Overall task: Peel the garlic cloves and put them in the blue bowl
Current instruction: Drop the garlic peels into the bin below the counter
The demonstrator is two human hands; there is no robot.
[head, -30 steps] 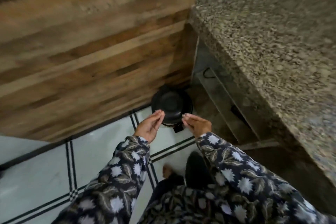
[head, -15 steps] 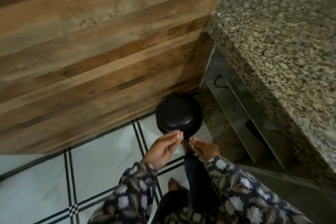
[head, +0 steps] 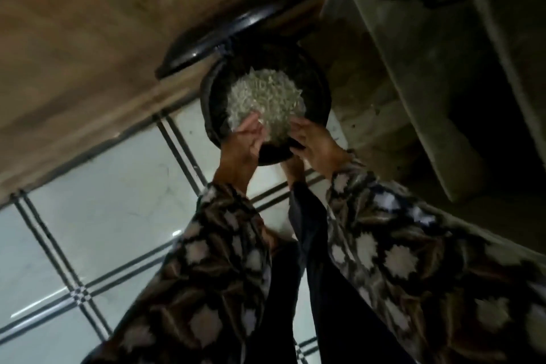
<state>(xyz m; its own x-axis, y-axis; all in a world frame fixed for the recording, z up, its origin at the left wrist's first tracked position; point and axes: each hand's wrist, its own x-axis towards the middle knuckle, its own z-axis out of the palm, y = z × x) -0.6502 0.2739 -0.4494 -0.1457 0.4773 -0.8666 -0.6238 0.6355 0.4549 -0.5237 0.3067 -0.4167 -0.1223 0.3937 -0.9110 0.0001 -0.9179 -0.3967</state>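
Our left hand (head: 243,142) and right hand (head: 314,143) hover over the 6 o'clock rim of the black bin (head: 212,106), its lid (head: 218,35) tipped up at 11 o'clock. Pale flakes (head: 266,97), like garlic skins, fill the bin. Right fingers lie loosely spread; left fingers bunch together, and blur hides whether they pinch anything
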